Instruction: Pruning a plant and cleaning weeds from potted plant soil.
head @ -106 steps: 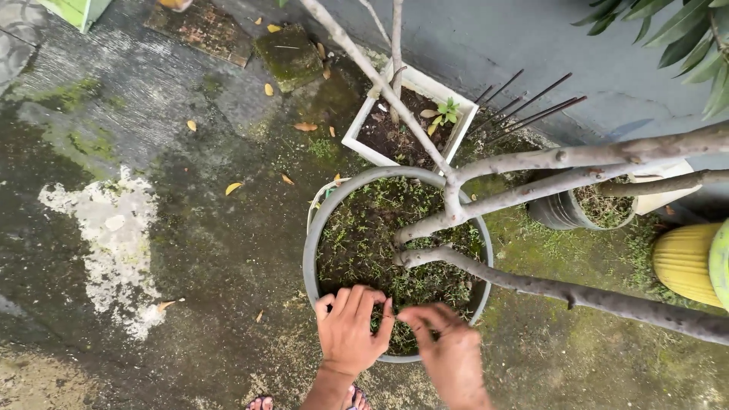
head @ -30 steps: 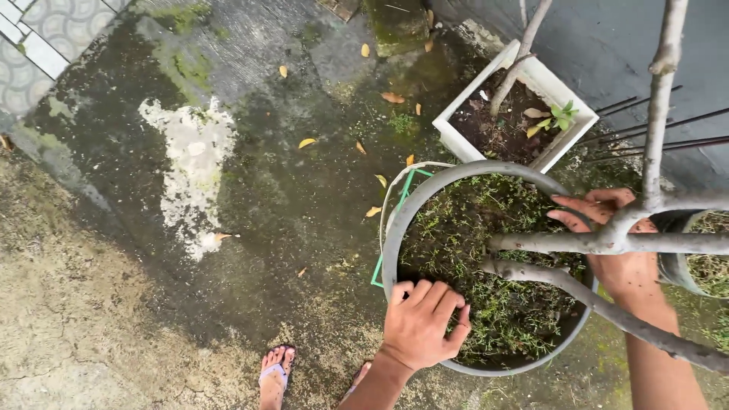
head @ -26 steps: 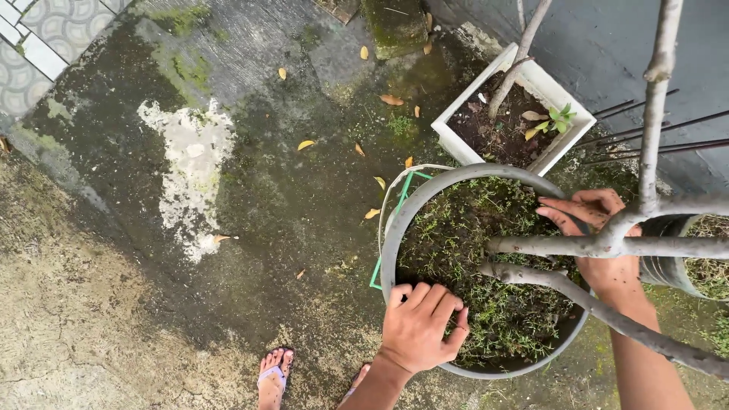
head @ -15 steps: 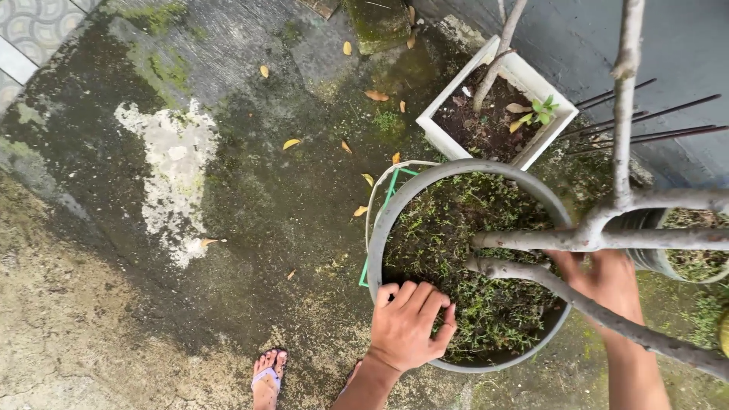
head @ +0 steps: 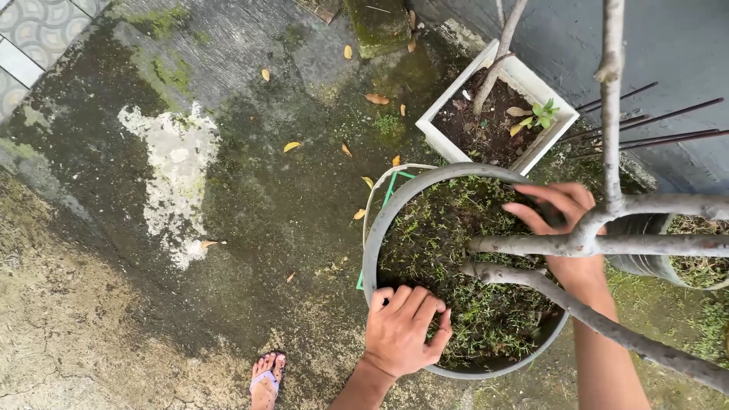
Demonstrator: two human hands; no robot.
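Hands: left hand (head: 402,330) on round pot (head: 373,243) near rim | right hand (head: 558,220) at far rim

Damp, dark concrete ground (head: 250,197) streaked with green moss, marked by a pale worn patch (head: 178,178) and scattered yellow fallen leaves (head: 291,146), edged by patterned tiles (head: 34,34) at upper left and a grey painted wall (head: 653,53) at upper right, all under flat daylight.
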